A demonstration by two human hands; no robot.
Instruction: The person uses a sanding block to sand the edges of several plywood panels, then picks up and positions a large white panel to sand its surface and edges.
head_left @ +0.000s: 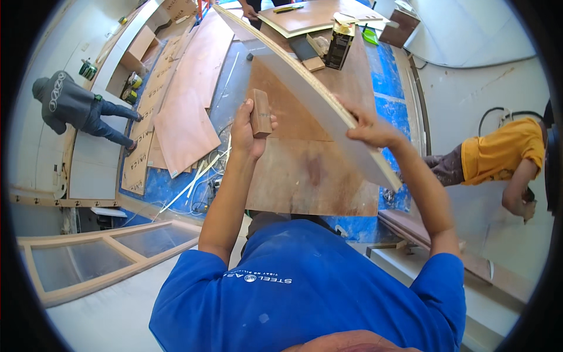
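My left hand is closed around a brown rectangular block, which looks like a sanding block, held upright above the worktable. My right hand grips the edge of a long pale-faced plywood panel. Tilted up on edge, the panel runs from the far left toward the near right, its light layered edge uppermost. Below both hands lies the brown plywood top of the worktable. My right fingers wrap over the panel's edge, and part of its far side is hidden.
Farther back are a dark can, more plywood sheets and a co-worker's hand. Cut panels and white strips lie at left. One person stands left, another works at right. A framed panel lies near left.
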